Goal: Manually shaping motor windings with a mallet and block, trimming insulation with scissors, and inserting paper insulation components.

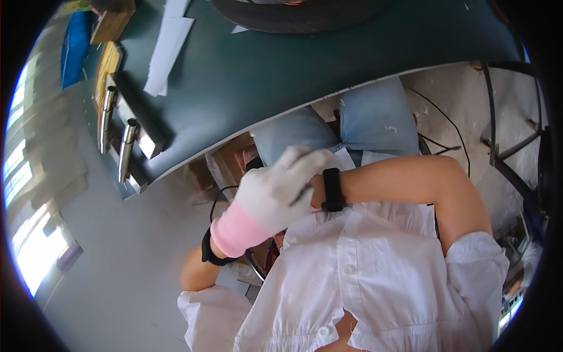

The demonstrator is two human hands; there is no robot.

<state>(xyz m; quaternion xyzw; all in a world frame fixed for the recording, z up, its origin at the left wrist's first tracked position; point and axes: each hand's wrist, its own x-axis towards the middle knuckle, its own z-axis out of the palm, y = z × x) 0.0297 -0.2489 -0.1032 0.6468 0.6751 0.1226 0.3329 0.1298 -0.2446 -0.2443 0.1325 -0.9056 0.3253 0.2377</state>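
My left hand (272, 190) wears a white work glove with a pink cuff (237, 229). It lies across my right hand just past the wrist, in front of my chest. The gloved fingers are bent and closed there, but what they grip is hidden. My right hand is covered by the glove, so its fingers do not show. A bit of pink shows beside my right wrist. That wrist carries a black band (333, 189), and another black band (210, 247) circles my left wrist below the cuff.
Ahead stands a dark green table (281, 64). Metal tubes (127, 149) and a metal block (141, 126) lie at its left end, near white paper strips (168, 56). A dark curved object (299, 20) sits at the far side. Metal chair legs (491, 111) stand on the right.
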